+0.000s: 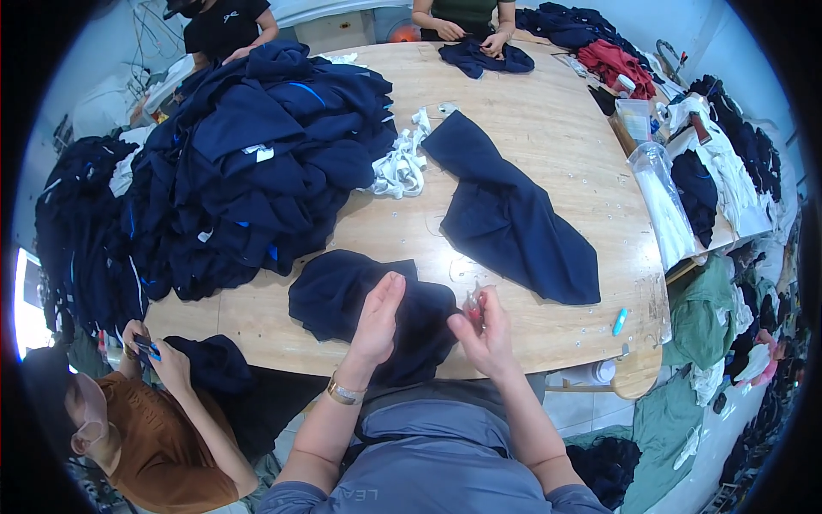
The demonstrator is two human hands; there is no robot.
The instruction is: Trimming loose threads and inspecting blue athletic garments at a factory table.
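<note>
A navy garment [338,287] lies bunched at the table's near edge, its lower part hanging toward my lap. Over it, my left hand [379,321] is held up with its fingers stretched out and nothing visible in it. My right hand [490,338] is closed around a small pair of thread snips [473,310] with red on it, just right of the garment. Beyond my right hand, another navy garment [518,218] is spread diagonally across the table.
A tall heap of navy garments [248,154] fills the table's left, beside white strips [401,167]. A turquoise marker [620,322] lies near the right edge. Co-workers sit at the left [163,428] and far side [467,21]. Plastic-wrapped white material [664,201] stands right.
</note>
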